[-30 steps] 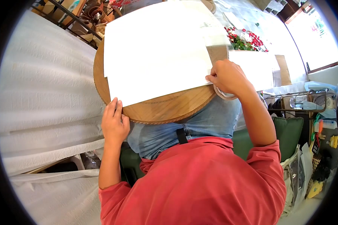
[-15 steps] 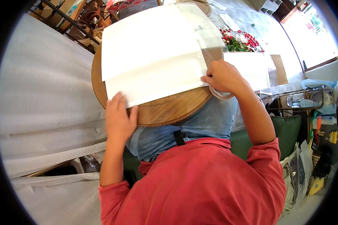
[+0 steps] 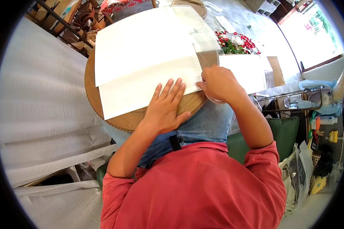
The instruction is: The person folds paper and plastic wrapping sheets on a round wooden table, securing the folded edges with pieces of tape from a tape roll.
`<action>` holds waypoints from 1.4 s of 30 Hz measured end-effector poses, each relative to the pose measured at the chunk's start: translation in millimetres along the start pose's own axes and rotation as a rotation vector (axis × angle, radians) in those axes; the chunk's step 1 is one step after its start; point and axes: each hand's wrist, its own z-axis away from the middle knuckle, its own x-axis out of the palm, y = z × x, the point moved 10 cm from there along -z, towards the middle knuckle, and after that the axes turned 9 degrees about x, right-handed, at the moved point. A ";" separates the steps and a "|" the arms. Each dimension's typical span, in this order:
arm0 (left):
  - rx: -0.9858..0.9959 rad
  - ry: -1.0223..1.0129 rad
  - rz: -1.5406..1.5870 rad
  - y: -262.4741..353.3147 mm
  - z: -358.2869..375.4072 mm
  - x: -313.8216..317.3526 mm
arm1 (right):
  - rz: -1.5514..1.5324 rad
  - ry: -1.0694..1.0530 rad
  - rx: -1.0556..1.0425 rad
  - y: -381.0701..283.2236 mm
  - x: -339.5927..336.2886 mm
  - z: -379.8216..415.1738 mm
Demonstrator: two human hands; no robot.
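Note:
A round wooden board (image 3: 120, 121) rests on my lap, covered by a folded white paper sheet (image 3: 141, 61) with a clear plastic sleeve (image 3: 200, 34) at its far right. My left hand (image 3: 165, 107) lies flat, fingers spread, on the near edge of the sheet and the board. My right hand (image 3: 217, 84) pinches the sheet's near right corner, with a roll of tape partly hidden under it.
White fabric (image 3: 46, 95) covers the left side. Red flowers (image 3: 237, 42) and a white box (image 3: 242, 70) lie behind the board. A wire rack (image 3: 294, 100) with bottles and a green cushion (image 3: 284, 133) stand at the right.
My left hand has left the board's left rim and moved right onto the sheet, now lying flat near my right hand. The board and sheet shifted slightly left.

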 end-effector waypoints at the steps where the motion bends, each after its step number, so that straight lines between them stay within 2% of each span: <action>1: -0.006 0.001 0.000 -0.9 1.4 -0.7 | 0.001 -0.001 -0.006 -1.1 0.4 -0.6; 4: -0.032 -0.024 0.012 -6.1 7.9 -2.0 | 0.024 -0.035 -0.009 -1.8 1.7 -2.7; 6: -0.067 -0.058 0.036 -14.4 22.9 -3.3 | 0.050 -0.134 0.013 -1.4 8.0 -2.5; 15: -0.246 -0.134 -0.020 -48.3 106.8 -21.8 | 0.042 -0.131 0.005 -2.8 13.5 -5.5; 21: -0.416 -0.043 -0.009 -71.6 139.6 -26.2 | 0.044 -0.121 -0.014 -3.2 15.7 -3.4; 22: -0.412 -0.040 -0.005 -66.3 132.1 -29.7 | 0.049 -0.120 -0.010 -2.8 15.7 -2.8; 24: -0.240 0.165 0.054 -35.3 94.8 -57.3 | 0.050 -0.140 -0.011 -3.9 16.3 -3.8; 25: -0.241 0.173 0.055 -31.6 79.3 -55.5 | 0.058 -0.136 -0.013 -4.4 16.2 -4.1; 27: -0.070 0.278 0.377 -14.9 38.8 -52.9 | 0.072 -0.111 -0.018 -5.2 16.4 -2.7; 29: -0.051 0.379 0.693 -21.6 -1.3 -34.4 | 0.089 -0.059 -0.031 -5.8 15.2 -0.6; 30: -0.046 0.395 0.693 -23.7 -21.5 -23.6 | 0.098 -0.013 -0.051 -7.9 11.7 -0.4; 32: -0.050 0.423 0.464 -25.0 -51.5 -10.7 | 0.117 -0.018 -0.055 -7.8 13.8 -1.4; 33: -0.044 0.430 0.463 -23.4 -56.6 -3.1 | 0.122 -0.030 -0.051 -7.4 14.6 -1.5; 35: -0.123 0.389 0.224 -21.2 -60.3 3.0 | 0.106 -0.036 -0.015 -2.3 16.0 -2.9; 38: -0.179 0.360 0.256 -25.5 -59.7 5.6 | 0.078 0.013 -0.051 -1.4 7.9 -1.2; 40: -0.186 0.340 0.247 -24.5 -60.1 7.2 | 0.129 -0.108 0.056 9.4 2.0 -0.2; 42: -0.194 0.327 0.234 -23.6 -61.5 6.8 | 0.158 -0.087 0.038 11.6 0.3 0.1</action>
